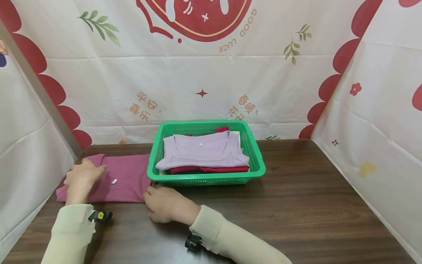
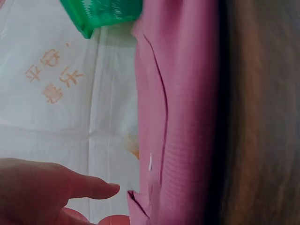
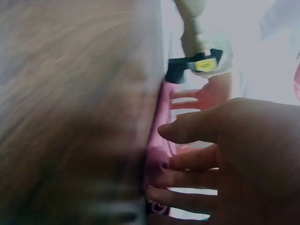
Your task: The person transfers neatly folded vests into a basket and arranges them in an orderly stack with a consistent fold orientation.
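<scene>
A folded mauve-pink top [image 1: 126, 183] with a small white neck label lies on the table, left of the green basket [image 1: 211, 177]. Over the top's left end is my left hand [image 1: 80, 179]; in the left wrist view its thumb [image 2: 96, 187] is stretched out, apart from the cloth. My right hand [image 1: 169, 203] is at the top's right edge, below the basket's near left corner. Its fingers [image 3: 192, 180] reach to the cloth fairly straight, with the thumb spread away. A folded lilac top [image 1: 201, 150] lies uppermost inside the basket, over red cloth [image 1: 211, 169].
The brown wooden table [image 1: 313, 205] extends to the right and front. A white printed cloth [image 1: 197, 73] hangs behind it, and similar panels stand at both sides. Each wrist wears a small black camera, such as the left camera [image 1: 103, 217].
</scene>
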Demonstrator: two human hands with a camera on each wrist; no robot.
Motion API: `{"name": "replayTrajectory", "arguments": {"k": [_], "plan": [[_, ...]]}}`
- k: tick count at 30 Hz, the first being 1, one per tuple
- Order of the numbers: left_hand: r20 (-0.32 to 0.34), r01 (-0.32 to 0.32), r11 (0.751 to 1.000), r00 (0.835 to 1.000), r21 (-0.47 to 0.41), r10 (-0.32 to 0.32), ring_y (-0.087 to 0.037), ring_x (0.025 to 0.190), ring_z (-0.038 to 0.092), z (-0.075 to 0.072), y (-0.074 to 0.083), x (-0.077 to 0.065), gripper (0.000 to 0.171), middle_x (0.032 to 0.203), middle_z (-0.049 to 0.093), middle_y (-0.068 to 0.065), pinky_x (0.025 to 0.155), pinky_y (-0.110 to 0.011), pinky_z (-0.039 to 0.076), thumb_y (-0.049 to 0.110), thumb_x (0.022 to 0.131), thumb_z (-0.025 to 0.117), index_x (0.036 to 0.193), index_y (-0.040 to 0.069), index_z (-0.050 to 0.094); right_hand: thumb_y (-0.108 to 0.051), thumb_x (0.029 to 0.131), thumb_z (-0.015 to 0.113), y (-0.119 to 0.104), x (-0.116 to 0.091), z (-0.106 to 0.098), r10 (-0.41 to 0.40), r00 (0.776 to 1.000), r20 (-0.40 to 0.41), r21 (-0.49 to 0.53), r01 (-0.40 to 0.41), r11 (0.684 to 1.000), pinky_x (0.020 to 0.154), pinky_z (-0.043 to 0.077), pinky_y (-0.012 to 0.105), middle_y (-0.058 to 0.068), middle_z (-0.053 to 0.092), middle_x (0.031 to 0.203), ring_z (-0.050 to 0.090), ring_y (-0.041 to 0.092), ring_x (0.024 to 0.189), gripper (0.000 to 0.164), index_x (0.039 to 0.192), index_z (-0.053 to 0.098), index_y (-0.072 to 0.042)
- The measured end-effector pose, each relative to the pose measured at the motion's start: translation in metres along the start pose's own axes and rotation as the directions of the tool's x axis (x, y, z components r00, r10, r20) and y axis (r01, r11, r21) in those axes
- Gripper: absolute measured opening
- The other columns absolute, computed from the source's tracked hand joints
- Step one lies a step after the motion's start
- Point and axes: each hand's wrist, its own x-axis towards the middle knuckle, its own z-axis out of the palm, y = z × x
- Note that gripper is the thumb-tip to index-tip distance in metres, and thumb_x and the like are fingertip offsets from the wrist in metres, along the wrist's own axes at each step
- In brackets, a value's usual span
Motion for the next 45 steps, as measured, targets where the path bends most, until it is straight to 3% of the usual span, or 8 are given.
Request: {"name": "replayTrajectory", "arguments": {"k": [3,6,10,18,24,28,40,45], "plan": [[-0.014,0.043,0.997,0.999,0.066,-0.042,-0.066,0.11,0.041,-0.001,-0.005,0.004,0.084,0.124,0.039,-0.047,0.081,-0.065,0.042,0.054,0.092,0.041,0.133,-0.018,0.029,-0.038,0.093,0.056,0.0,0.0,-0.005,-0.001,1.0,0.029,0.098,-0.002,0.995,0.084,0.046,0.022,-0.007,0.055,0.102,0.054,0.007,0.09,0.022,0.107,0.059,-0.021],[-0.01,0.056,0.996,0.998,0.074,-0.055,-0.065,0.112,0.04,-0.001,-0.01,0.007,0.084,0.125,0.04,-0.046,0.082,-0.066,0.04,0.056,0.091,0.04,0.132,-0.017,0.033,-0.039,0.093,0.056,-0.004,0.0,-0.006,0.072,0.996,0.044,0.261,-0.081,0.962,0.099,0.045,0.025,0.006,0.053,0.13,0.055,0.013,0.116,0.034,0.121,0.056,-0.02],[-0.015,0.054,0.998,0.998,0.026,-0.054,-0.066,0.11,0.039,0.001,-0.014,0.009,0.079,0.122,0.041,-0.046,0.08,-0.069,0.037,0.056,0.09,0.042,0.129,-0.014,0.04,-0.04,0.089,0.059,-0.016,0.001,0.0,0.252,0.967,0.031,0.478,-0.236,0.846,0.104,0.043,0.03,0.026,0.035,0.148,0.047,0.026,0.131,0.054,0.135,0.047,-0.016],[-0.007,0.056,0.998,0.998,-0.037,-0.056,-0.068,0.114,0.033,0.0,-0.024,0.017,0.087,0.126,0.036,-0.046,0.083,-0.074,0.033,0.062,0.089,0.043,0.134,-0.012,0.035,-0.036,0.086,0.065,-0.015,0.009,0.008,0.413,0.908,0.07,0.732,-0.328,0.597,0.097,0.046,0.028,0.007,0.045,0.142,0.051,0.01,0.117,0.064,0.142,0.041,-0.018],[0.001,0.025,0.998,1.0,-0.066,-0.025,-0.07,0.114,0.032,-0.002,-0.034,0.017,0.086,0.126,0.034,-0.047,0.082,-0.077,0.031,0.062,0.09,0.043,0.133,-0.012,0.036,-0.032,0.085,0.067,-0.011,0.014,0.012,0.437,0.899,0.0,0.831,-0.243,0.5,0.095,0.045,0.022,-0.004,0.06,0.128,0.053,0.004,0.113,0.054,0.134,0.053,-0.016],[0.011,0.007,0.997,1.0,-0.081,-0.006,-0.065,0.108,0.04,-0.005,-0.038,0.014,0.078,0.123,0.039,-0.044,0.078,-0.068,0.038,0.056,0.09,0.046,0.129,-0.011,0.039,-0.03,0.085,0.066,-0.009,0.014,0.013,0.442,0.897,-0.027,0.87,-0.196,0.452,0.089,0.044,0.02,-0.008,0.063,0.12,0.054,0.002,0.106,0.043,0.126,0.06,-0.018],[0.001,0.036,0.996,0.999,-0.087,-0.036,-0.063,0.107,0.042,-0.013,-0.043,0.008,0.064,0.124,0.04,-0.045,0.078,-0.064,0.04,0.036,0.09,0.048,0.132,-0.011,0.038,-0.015,0.08,0.06,-0.006,0.017,0.017,0.457,0.889,0.007,0.928,-0.176,0.329,0.073,0.044,0.015,-0.005,0.069,0.101,0.055,-0.003,0.085,0.033,0.111,0.071,-0.011],[-0.003,-0.001,0.998,1.0,-0.066,0.001,-0.057,0.102,0.046,-0.014,-0.047,0.007,0.057,0.119,0.045,-0.042,0.074,-0.061,0.042,0.025,0.085,0.047,0.13,-0.01,0.044,-0.015,0.084,0.064,-0.009,0.015,0.014,0.502,0.863,0.05,0.967,-0.167,0.191,0.075,0.044,0.017,-0.01,0.067,0.098,0.054,-0.002,0.088,0.018,0.098,0.075,-0.014]]}}
